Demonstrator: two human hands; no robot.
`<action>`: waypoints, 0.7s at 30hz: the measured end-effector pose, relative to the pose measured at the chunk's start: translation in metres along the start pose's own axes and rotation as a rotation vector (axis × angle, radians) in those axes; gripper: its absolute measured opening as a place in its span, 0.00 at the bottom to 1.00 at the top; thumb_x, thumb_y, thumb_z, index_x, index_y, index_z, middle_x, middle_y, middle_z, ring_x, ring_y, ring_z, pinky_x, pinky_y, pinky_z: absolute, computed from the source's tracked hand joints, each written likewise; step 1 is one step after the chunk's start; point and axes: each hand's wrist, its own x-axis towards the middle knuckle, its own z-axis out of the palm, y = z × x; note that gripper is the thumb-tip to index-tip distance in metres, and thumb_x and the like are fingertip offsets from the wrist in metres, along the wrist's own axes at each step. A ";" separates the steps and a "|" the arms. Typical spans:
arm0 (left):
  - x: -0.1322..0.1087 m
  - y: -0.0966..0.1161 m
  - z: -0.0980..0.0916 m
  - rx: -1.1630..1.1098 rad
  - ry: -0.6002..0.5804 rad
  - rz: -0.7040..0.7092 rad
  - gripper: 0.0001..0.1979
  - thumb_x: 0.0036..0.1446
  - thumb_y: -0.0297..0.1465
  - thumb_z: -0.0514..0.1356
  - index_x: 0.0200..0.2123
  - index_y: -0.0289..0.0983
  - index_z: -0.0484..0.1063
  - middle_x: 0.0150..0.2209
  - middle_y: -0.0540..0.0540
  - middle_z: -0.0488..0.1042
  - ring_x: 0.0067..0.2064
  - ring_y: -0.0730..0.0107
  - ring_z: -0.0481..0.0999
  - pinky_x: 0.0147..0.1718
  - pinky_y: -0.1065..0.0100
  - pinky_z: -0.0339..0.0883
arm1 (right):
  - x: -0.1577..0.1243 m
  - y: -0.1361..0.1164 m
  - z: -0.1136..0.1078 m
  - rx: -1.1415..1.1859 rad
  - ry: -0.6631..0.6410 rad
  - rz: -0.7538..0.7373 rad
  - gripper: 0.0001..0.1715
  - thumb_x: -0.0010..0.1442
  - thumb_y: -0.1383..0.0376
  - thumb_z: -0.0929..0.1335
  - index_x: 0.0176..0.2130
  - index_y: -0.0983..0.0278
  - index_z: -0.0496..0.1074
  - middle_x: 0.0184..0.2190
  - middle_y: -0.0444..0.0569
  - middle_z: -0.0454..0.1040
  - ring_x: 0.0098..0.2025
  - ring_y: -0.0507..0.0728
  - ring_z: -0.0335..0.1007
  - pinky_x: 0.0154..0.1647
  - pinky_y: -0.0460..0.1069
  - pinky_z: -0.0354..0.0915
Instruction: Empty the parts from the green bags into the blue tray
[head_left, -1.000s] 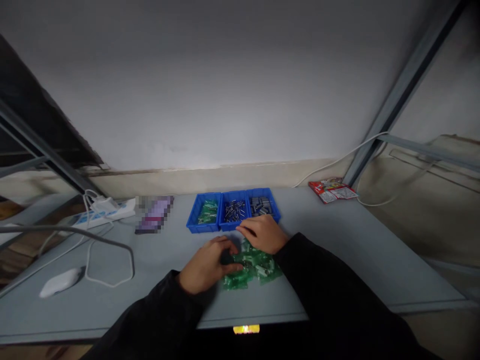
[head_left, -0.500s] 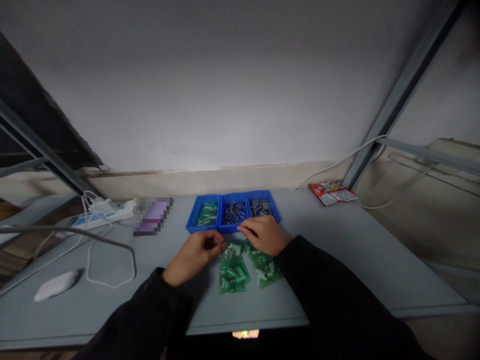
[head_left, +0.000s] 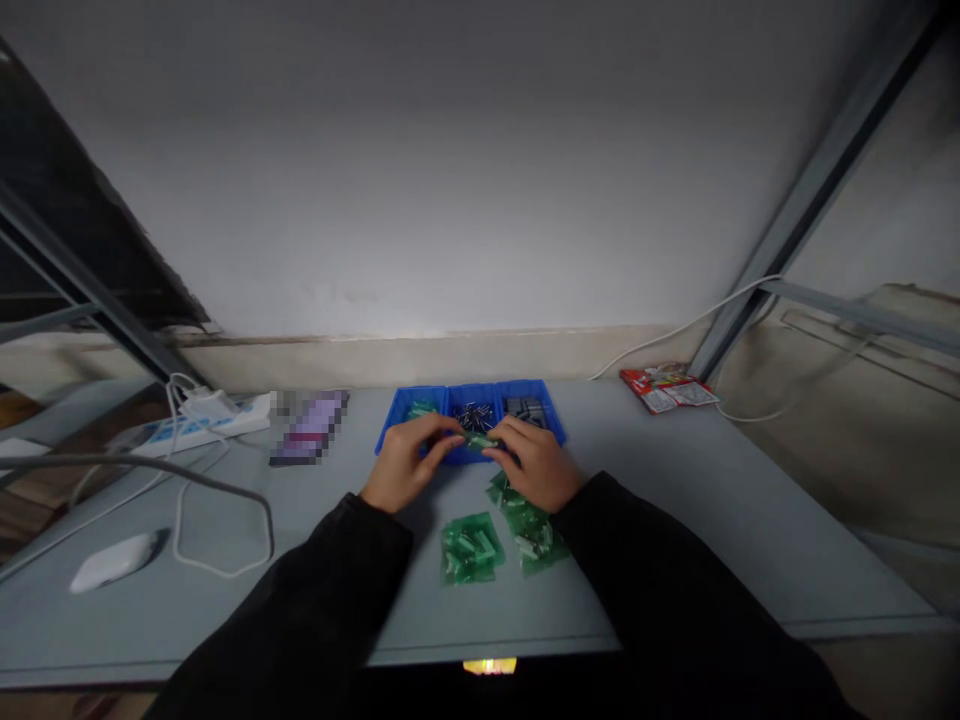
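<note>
Between my left hand point(head_left: 412, 458) and my right hand point(head_left: 536, 460) a small green plastic bag point(head_left: 478, 440) is stretched, pinched at either end by fingers and thumbs. It hangs just over the front of three joined blue bins. The left bin point(head_left: 384, 425) contains green pieces, partly behind my left fingers. Dark metal pins point(head_left: 474, 415) fill the middle bin, and grey cylindrical pieces point(head_left: 525, 408) lie in the right one. Nearer me rests a filled green bag point(head_left: 471, 548). More green bags point(head_left: 532, 525) lie beside it, below my right wrist.
At the left are a white power strip point(head_left: 202, 428) with cables, a pixelated purple item point(head_left: 311, 428) and a white rounded case point(head_left: 114, 562). A red snack packet point(head_left: 667, 388) lies at the back right, near a metal post point(head_left: 750, 290). A wall closes the back.
One green bag has been lifted off the table, from the upper left of the group, and is now held in both hands. My left hand has moved up and right, towards the bins.
</note>
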 end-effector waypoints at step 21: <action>-0.019 -0.017 0.022 -0.042 -0.049 0.078 0.10 0.68 0.36 0.64 0.47 0.37 0.78 0.43 0.42 0.79 0.44 0.63 0.79 0.46 0.60 0.73 | -0.005 0.003 0.009 0.065 0.016 -0.039 0.09 0.71 0.68 0.67 0.36 0.62 0.71 0.35 0.47 0.74 0.39 0.55 0.72 0.42 0.49 0.66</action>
